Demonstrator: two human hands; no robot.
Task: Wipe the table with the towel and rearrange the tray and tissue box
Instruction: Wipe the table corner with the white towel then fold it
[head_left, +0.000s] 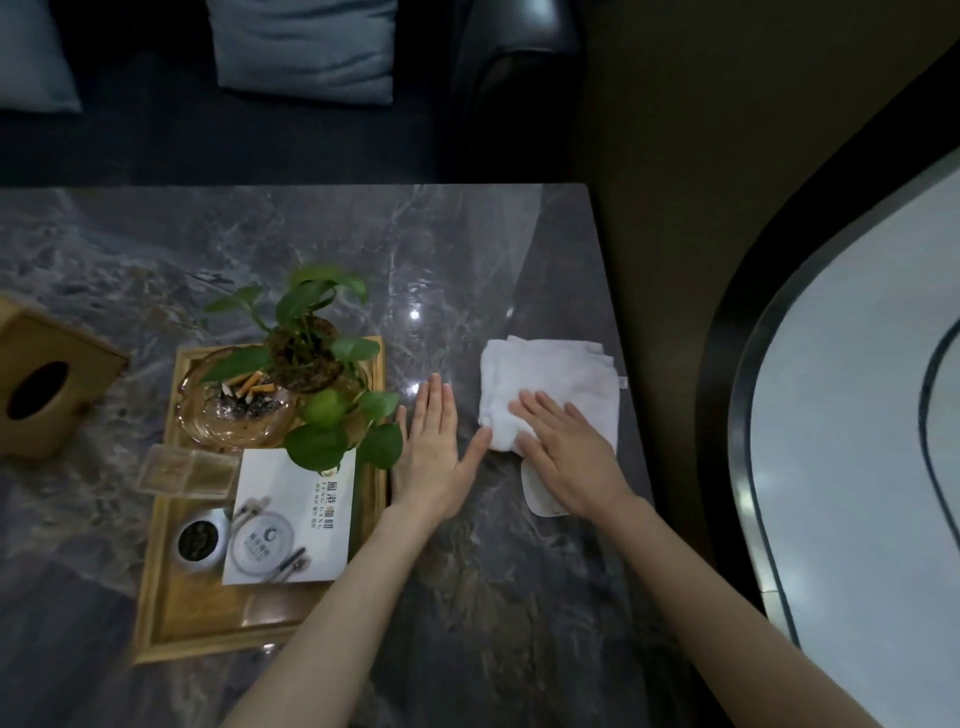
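Lower centre: left hand (434, 457) flat on the grey table (493, 597), fingers spread, holding nothing; right hand (563, 449) pressing flat on the white towel (550, 374), centre right. Wiping step, seemingly; next, sweeping the towel leftward. Wooden tray (171, 613) left of centre, tissue box (44, 384) far left, both still awaiting rearranging.

Head-height, steeply down, probably close.

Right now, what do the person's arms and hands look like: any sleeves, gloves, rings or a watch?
Both forearms are bare as far as the frame shows, with no sleeves in view. The left hand and right hand wear no gloves, and no rings, watch or bracelet show on fingers or wrists. Nails look short and unpainted.
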